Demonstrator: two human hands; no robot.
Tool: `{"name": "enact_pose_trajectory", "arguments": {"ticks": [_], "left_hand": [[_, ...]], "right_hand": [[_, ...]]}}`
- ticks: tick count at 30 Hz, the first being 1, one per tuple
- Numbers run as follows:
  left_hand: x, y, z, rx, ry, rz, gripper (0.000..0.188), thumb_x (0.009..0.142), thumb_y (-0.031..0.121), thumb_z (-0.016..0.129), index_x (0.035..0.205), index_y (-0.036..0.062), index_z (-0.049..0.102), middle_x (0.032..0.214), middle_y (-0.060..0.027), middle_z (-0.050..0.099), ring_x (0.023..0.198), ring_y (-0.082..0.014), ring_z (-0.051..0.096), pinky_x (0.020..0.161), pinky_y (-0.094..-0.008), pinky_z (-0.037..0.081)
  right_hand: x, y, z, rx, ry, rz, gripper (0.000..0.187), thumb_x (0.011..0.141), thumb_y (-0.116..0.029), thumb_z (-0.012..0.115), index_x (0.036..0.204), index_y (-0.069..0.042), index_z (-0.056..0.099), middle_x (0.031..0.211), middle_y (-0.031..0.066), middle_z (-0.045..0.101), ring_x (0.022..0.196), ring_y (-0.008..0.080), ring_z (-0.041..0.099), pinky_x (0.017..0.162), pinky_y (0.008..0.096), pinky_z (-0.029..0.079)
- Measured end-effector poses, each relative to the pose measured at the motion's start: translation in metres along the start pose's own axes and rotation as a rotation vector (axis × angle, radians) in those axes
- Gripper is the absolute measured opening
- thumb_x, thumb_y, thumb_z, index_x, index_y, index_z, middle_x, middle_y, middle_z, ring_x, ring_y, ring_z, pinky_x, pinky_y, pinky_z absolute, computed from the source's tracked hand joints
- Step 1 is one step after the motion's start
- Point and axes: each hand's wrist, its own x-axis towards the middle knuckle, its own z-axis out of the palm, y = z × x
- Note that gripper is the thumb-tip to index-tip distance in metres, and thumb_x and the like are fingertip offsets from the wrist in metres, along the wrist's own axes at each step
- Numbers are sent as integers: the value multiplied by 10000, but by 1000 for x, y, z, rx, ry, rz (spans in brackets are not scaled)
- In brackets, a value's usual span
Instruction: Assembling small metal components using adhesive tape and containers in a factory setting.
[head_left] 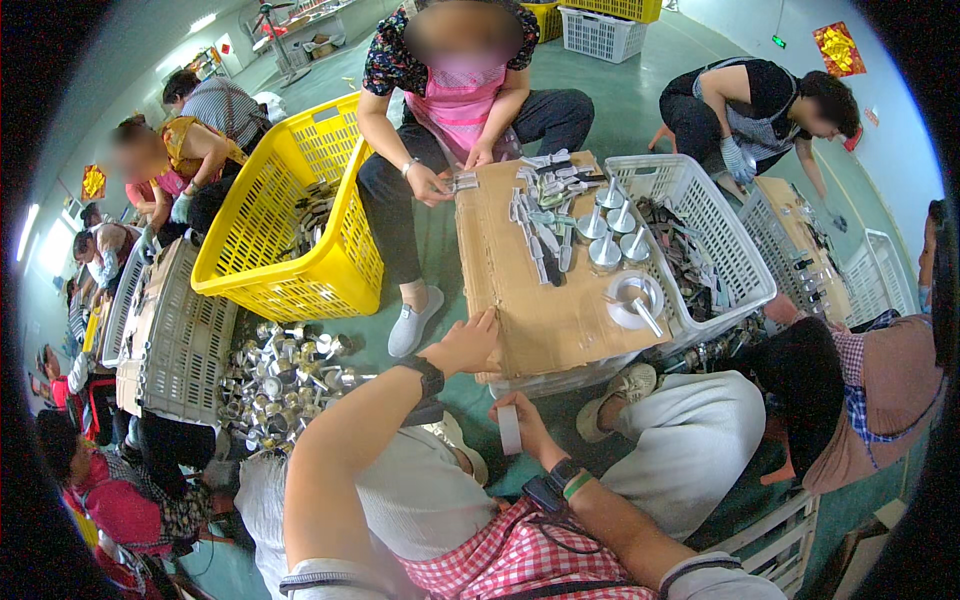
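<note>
My left hand lies on the near left edge of a brown cardboard sheet, fingers stretched over it and nothing visible in them. Lower down and to the right, my right hand grips a pale flat strip in front of my knees, off the cardboard. Several shiny round metal pieces with upright stems stand on the cardboard. Beside them lies a pile of grey and pale green handle-like parts. A white ring-shaped thing sits near the right edge, a pale stick across it.
A white crate of dark narrow parts adjoins the cardboard's right side. Opposite sits a person in a pink apron, holding a small part. A yellow crate stands left, with heaped metal pieces on the floor. Other people work around.
</note>
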Motion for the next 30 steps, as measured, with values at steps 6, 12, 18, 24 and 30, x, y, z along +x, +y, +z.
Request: {"name": "enact_pose_trajectory", "arguments": {"ticks": [6, 12, 18, 24, 30], "left_hand": [[3, 2, -1, -10, -11, -15, 886, 690, 495, 676, 1258, -95, 340, 1373, -255, 270, 1248, -373, 337, 891, -477, 433], [1, 0, 1, -19, 1, -13, 890, 684, 504, 683, 1255, -94, 354, 1374, -256, 272, 1250, -374, 338, 892, -488, 430], [1, 0, 1, -21, -5, -18, 895, 683, 504, 683, 1259, -94, 350, 1376, -256, 270, 1251, -374, 336, 894, -488, 428], [1, 1, 0, -34, -10, -25, 899, 685, 500, 684, 1267, -92, 341, 1379, -256, 266, 1252, -376, 334, 902, -490, 420], [1, 1, -1, -38, -15, -24, 898, 683, 491, 690, 1270, -91, 338, 1382, -257, 259, 1256, -375, 328, 905, -495, 413]], "right_hand": [[-1, -7, 0, -71, 24, -7, 181, 808, -70, 653, 907, -91, 503, 857, 12, 571, 808, 90, 526, 748, 251, 443], [0, -6, 1, -89, 25, -1, 183, 803, -68, 658, 907, -92, 509, 869, 6, 567, 818, 89, 520, 753, 249, 439], [-1, -7, 2, -70, 15, 12, 180, 806, -62, 654, 908, -96, 509, 878, 4, 563, 825, 88, 519, 758, 245, 437], [0, -5, 2, -7, 32, 69, 174, 815, -66, 644, 908, -95, 500, 884, 5, 558, 834, 94, 524, 770, 245, 434], [-1, -7, 3, -10, 22, 61, 172, 821, -66, 636, 910, -99, 492, 876, 4, 556, 823, 96, 524, 759, 246, 435]]}}
